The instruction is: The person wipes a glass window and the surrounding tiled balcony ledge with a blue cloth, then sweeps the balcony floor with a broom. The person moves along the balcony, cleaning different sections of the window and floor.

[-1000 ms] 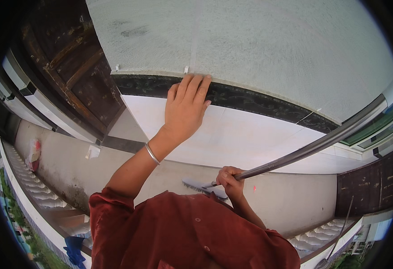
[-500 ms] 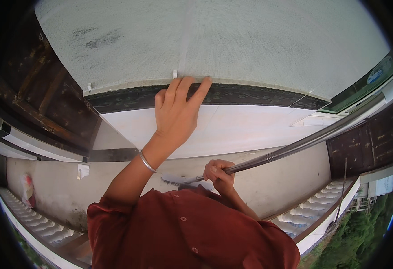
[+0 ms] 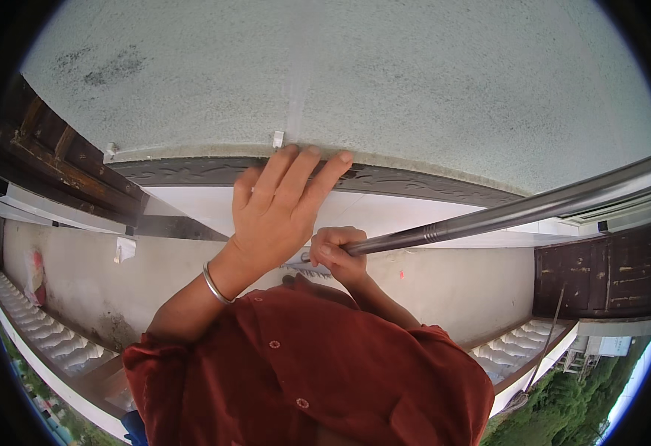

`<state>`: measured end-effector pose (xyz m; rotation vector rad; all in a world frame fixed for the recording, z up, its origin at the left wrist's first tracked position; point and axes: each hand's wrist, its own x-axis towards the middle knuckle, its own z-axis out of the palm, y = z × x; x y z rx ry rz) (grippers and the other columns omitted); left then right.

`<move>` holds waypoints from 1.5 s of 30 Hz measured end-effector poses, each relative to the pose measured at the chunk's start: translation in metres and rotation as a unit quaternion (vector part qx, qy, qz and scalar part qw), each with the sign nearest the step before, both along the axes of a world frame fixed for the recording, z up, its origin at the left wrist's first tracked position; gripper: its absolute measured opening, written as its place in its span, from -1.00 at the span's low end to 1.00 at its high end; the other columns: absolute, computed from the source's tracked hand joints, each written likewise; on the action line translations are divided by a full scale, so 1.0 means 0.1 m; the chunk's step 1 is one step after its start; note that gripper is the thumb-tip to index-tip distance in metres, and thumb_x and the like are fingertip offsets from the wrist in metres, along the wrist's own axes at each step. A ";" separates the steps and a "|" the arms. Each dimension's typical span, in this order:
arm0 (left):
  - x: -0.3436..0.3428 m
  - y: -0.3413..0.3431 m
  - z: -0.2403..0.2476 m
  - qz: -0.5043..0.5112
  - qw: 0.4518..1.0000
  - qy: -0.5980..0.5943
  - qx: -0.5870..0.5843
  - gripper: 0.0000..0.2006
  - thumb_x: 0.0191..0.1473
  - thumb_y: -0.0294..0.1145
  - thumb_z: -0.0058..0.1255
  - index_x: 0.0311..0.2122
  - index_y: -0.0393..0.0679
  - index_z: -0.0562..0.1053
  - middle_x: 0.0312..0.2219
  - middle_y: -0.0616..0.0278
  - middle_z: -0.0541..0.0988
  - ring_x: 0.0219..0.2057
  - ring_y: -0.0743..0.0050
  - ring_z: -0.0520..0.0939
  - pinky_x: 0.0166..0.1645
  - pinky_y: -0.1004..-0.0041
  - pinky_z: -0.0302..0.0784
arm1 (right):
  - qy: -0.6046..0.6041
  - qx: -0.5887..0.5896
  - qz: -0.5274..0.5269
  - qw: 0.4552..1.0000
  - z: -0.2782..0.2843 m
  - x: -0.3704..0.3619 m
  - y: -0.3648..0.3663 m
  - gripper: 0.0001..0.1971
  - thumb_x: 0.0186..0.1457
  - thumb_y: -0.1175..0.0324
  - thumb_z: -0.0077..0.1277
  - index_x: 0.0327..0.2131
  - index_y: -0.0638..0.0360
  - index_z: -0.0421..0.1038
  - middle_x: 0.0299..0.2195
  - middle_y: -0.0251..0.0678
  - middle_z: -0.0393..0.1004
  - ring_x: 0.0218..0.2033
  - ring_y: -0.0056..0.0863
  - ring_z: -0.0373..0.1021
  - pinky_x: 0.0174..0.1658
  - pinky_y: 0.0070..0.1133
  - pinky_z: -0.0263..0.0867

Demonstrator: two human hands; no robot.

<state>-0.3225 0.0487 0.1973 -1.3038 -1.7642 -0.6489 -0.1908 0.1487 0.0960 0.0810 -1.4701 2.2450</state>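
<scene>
A person in a rust-red button-front shirt (image 3: pixel 310 372), its small matching buttons visible down the centre and its sleeves pushed up above the elbow, fills the lower middle of the frame; a thin silver bangle (image 3: pixel 216 285) circles the left wrist.

View swings right as the hands draw together

Against a second ago, the dark wooden door (image 3: pixel 57 160) has slid to the left rim and another dark door (image 3: pixel 600 271) has come in at the right, with green trees now at the lower right. The left hand (image 3: pixel 277 212) sits nearer the middle of the picture, fingertips over the dark moulded band (image 3: pixel 414 182) as before. The right hand (image 3: pixel 338 253) on the metal pole (image 3: pixel 519 212) has risen until it lies just beside the left hand's palm; the pole now runs flatter.
</scene>
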 end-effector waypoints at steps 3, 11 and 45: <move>0.05 -0.09 -0.04 -0.033 0.999 -0.031 0.018 -0.53 0.00 -0.36 0.20 0.09 0.02 0.51 0.03 0.32 0.50 0.08 0.32 0.46 0.02 0.33 0.25 | 0.007 0.013 0.019 1.000 -0.01 -0.07 -0.01 -0.60 0.14 0.50 -0.02 -0.73 0.24 0.13 -0.72 -0.29 0.27 -0.71 -0.51 0.18 -0.55 -0.52 0.28; -0.40 -1.20 -0.68 -0.051 0.980 -0.190 -0.016 -0.86 0.04 -0.44 0.06 -0.24 -0.07 0.47 -0.22 0.28 0.52 -0.10 0.30 0.54 -0.01 0.35 0.38 | 0.016 0.046 0.078 0.996 0.05 -0.50 -0.47 -0.69 0.10 0.49 -0.12 -0.69 0.21 0.13 -0.75 -0.32 0.17 -0.75 -0.54 0.10 -0.63 -0.49 0.24; -3.56 -6.56 -0.62 0.244 0.941 -0.230 0.051 -0.61 -0.13 -0.55 0.13 -0.13 -0.15 0.33 -0.28 0.19 0.47 -0.17 0.12 0.51 0.02 0.18 0.31 | 0.352 0.065 0.381 0.852 1.29 -4.90 -5.87 -0.63 0.24 0.28 0.08 -0.59 0.21 0.25 -0.67 -0.34 0.31 -0.68 -0.55 0.22 -0.54 -0.50 0.33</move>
